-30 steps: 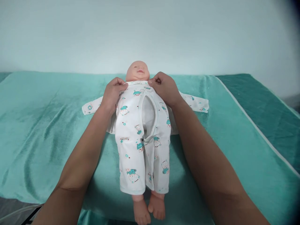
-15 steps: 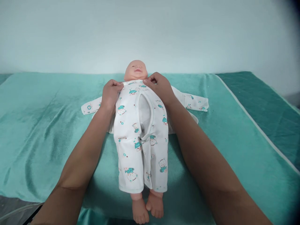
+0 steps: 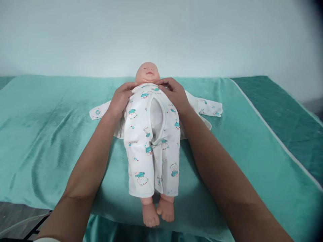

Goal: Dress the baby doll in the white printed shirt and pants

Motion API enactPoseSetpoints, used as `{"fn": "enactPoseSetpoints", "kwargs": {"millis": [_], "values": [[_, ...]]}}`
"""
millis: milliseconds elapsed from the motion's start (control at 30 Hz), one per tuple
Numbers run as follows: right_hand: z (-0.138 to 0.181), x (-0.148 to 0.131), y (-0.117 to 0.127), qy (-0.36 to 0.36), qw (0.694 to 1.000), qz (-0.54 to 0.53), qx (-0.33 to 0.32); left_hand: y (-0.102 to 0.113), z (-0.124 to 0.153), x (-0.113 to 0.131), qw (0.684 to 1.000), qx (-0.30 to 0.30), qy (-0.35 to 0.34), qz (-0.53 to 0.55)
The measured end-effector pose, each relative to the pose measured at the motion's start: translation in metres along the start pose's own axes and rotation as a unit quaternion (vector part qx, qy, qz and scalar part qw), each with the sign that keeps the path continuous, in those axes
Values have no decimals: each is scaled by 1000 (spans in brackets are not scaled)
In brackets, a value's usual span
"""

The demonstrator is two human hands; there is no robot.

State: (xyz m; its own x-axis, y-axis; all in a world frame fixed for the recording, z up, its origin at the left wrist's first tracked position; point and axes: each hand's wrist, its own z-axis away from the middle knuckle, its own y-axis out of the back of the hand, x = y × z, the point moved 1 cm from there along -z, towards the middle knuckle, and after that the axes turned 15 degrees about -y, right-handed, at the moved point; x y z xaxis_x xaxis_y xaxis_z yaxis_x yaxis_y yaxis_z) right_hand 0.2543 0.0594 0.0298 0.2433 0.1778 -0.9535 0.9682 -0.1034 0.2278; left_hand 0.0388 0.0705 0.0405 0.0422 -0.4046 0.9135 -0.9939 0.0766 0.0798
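Note:
A baby doll (image 3: 148,71) lies on its back, head at the far end and bare feet (image 3: 150,213) towards me. White trousers (image 3: 137,124) with teal house and animal prints reach up over its chest, with an oval opening at the crotch. Under the doll is a matching white long-sleeved top (image 3: 212,108), its sleeves spread to both sides. My left hand (image 3: 121,98) is at the doll's left-of-picture shoulder, fingers stretched towards the neck, thumb by the waistband. My right hand (image 3: 175,94) mirrors it at the other shoulder, fingers apart from the thumb.
A teal velvety cloth (image 3: 63,151) with wrinkles on the left covers the table. To the right lies a darker green quilted cover (image 3: 285,111) beyond a pale edge. A plain pale wall (image 3: 161,30) stands behind. A light cable (image 3: 24,220) shows at lower left.
Both hands have let go of their pinch on the trousers' top edge. Their fingers now stretch out towards the doll's neck. The view has shifted slightly, showing more of the near edge.

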Motion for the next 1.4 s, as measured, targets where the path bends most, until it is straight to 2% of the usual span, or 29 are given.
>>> {"fn": "enactPoseSetpoints", "kwargs": {"millis": [167, 300, 400, 533, 700, 867, 1000, 1133, 1233, 1400], "values": [[30, -10, 1, 10, 998, -45, -52, 6, 15, -2, 993, -1, -83, -82], [62, -13, 2, -26, 998, -23, -57, 10, 47, 8, 984, -51, -106, -132], [93, -10, 5, -28, 998, 10, -60, 14, 81, 17, 984, -64, -83, -145], [147, -6, 5, 18, 996, 69, -59, 18, 135, 30, 985, -54, -63, -151], [215, -12, 2, 64, 987, 136, -53, 15, 210, 51, 977, -57, -99, -182], [257, -27, -2, 95, 967, 213, -105, 13, 266, 70, 959, -98, -125, -235], [267, -41, -4, 85, 956, 245, -139, 18, 286, 75, 954, -128, -138, -235], [270, -60, -4, 69, 948, 278, -138, 17, 293, 72, 943, -142, -141, -264], [273, -74, -8, 53, 935, 325, -129, 13, 294, 70, 945, -111, -152, -269], [276, -87, -20, 47, 911, 393, -116, 9, 294, 73, 972, -67, -123, -190]]}}
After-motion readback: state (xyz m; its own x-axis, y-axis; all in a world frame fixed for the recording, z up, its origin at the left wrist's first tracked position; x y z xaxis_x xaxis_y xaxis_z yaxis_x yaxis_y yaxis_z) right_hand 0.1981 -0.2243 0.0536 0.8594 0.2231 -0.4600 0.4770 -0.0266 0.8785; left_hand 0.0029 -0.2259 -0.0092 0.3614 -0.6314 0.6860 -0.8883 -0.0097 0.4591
